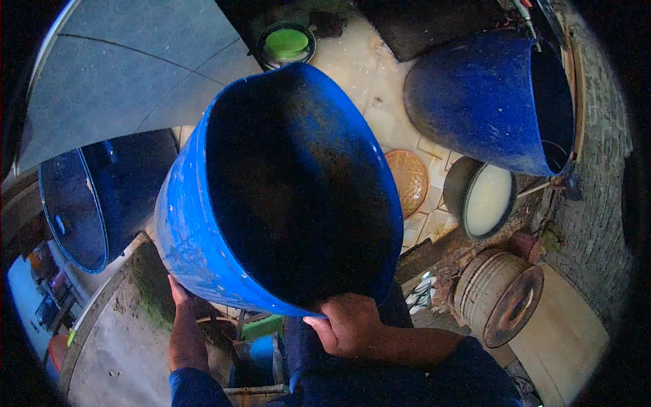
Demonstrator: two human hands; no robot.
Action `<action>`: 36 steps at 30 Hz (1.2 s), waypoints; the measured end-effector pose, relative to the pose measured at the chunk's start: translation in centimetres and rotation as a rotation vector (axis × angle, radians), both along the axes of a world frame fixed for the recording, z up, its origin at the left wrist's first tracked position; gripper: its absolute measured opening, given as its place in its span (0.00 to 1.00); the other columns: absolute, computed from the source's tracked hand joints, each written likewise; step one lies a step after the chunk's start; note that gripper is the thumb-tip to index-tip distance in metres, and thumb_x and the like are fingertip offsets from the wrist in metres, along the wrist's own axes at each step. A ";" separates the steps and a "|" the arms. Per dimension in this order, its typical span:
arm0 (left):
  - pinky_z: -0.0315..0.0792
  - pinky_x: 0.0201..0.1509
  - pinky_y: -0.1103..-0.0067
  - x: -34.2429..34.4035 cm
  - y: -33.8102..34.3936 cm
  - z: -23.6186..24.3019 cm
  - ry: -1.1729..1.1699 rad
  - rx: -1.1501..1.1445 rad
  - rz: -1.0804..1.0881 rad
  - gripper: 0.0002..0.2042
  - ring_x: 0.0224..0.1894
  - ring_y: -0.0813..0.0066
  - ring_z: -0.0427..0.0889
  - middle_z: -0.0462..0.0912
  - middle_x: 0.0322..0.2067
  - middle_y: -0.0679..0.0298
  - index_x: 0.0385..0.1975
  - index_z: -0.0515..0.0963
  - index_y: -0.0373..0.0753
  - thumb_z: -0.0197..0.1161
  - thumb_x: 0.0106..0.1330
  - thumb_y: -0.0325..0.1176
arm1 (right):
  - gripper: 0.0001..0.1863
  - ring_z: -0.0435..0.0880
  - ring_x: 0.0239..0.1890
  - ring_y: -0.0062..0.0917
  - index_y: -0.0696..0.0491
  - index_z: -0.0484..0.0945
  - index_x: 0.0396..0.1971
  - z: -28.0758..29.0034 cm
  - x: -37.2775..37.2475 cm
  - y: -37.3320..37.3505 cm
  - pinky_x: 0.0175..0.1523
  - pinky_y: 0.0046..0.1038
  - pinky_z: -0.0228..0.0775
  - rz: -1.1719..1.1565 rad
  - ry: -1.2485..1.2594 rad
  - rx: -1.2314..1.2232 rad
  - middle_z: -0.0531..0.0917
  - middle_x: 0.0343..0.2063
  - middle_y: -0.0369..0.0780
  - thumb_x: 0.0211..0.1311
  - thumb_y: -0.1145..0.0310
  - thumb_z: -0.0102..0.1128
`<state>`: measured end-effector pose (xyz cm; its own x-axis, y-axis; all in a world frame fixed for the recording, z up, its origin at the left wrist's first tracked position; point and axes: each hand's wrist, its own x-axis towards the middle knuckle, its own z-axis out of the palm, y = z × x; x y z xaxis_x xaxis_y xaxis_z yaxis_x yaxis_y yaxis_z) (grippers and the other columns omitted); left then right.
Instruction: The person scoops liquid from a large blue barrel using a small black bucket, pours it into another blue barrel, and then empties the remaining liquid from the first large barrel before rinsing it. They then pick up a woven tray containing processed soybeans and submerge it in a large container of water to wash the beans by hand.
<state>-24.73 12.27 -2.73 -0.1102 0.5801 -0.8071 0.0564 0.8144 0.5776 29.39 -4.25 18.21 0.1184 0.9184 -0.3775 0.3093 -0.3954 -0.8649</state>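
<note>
A large blue plastic barrel is tilted with its open mouth toward me, filling the middle of the view; its inside is dark and scuffed. My right hand is closed on the near rim at the bottom. My left hand holds the lower left side of the same barrel from beneath, with its fingers partly hidden behind it.
Another blue barrel lies upper right, a dark blue drum left. On the tiled floor are a tub of whitish liquid, a woven tray and a green basin. A rusty drum sits lower right beside rough concrete.
</note>
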 end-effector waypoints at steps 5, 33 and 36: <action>0.60 0.64 0.61 6.5 -0.7 -1.0 0.008 -0.066 0.083 0.38 0.62 0.53 0.63 0.61 0.63 0.56 0.67 0.54 0.41 0.36 0.67 0.65 | 0.15 0.75 0.16 0.41 0.56 0.72 0.22 -1.3 0.8 -2.3 0.22 0.40 0.66 -0.168 -0.080 -0.024 0.74 0.14 0.46 0.55 0.60 0.63; 0.60 0.63 0.60 22.7 3.3 9.5 -0.180 -0.060 -0.560 0.38 0.61 0.53 0.65 0.62 0.64 0.56 0.66 0.55 0.40 0.41 0.66 0.64 | 0.12 0.78 0.18 0.43 0.56 0.69 0.28 -1.4 6.6 -20.7 0.24 0.37 0.68 -0.870 -0.056 -0.050 0.75 0.16 0.47 0.57 0.66 0.61; 0.62 0.60 0.60 23.7 3.2 12.3 0.008 0.019 -0.646 0.37 0.60 0.54 0.66 0.64 0.63 0.58 0.65 0.59 0.41 0.42 0.65 0.65 | 0.12 0.78 0.19 0.45 0.56 0.69 0.28 -1.7 7.2 -22.2 0.24 0.41 0.67 -0.932 -0.009 -0.027 0.74 0.14 0.48 0.56 0.65 0.62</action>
